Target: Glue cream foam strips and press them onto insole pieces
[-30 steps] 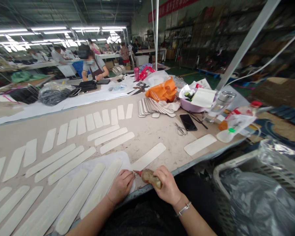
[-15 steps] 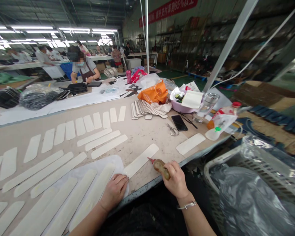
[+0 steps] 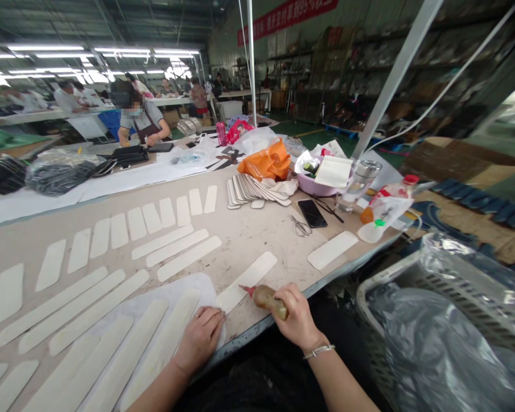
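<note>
My right hand (image 3: 297, 316) is wrapped round a yellowish-brown squeeze bottle (image 3: 266, 300) with a red pointed nozzle, tilted so that the tip is over a white rounded strip (image 3: 251, 276). Whether the tip touches the strip I cannot tell. With bent fingers held together, my left hand (image 3: 201, 336) presses the near end of that strip at the table's front edge. Beneath and left of this hand, several long white strips (image 3: 152, 349) lie on a translucent sheet (image 3: 203, 281). One more short white piece (image 3: 332, 250) rests to the right.
Rows of white pieces (image 3: 119, 230) cover the table's left. Scissors (image 3: 301, 227), a phone (image 3: 312, 213), an orange bag (image 3: 266, 161), a pink basin (image 3: 321, 186) and a clear bottle (image 3: 356, 186) stand farther back. A plastic crate (image 3: 364, 294) is at right. A co-worker (image 3: 141, 117) works across the table.
My right hand has moved left and slightly down with the squeeze bottle, its nozzle passing along the strip toward my left hand. The left hand stays on the strip's end.
</note>
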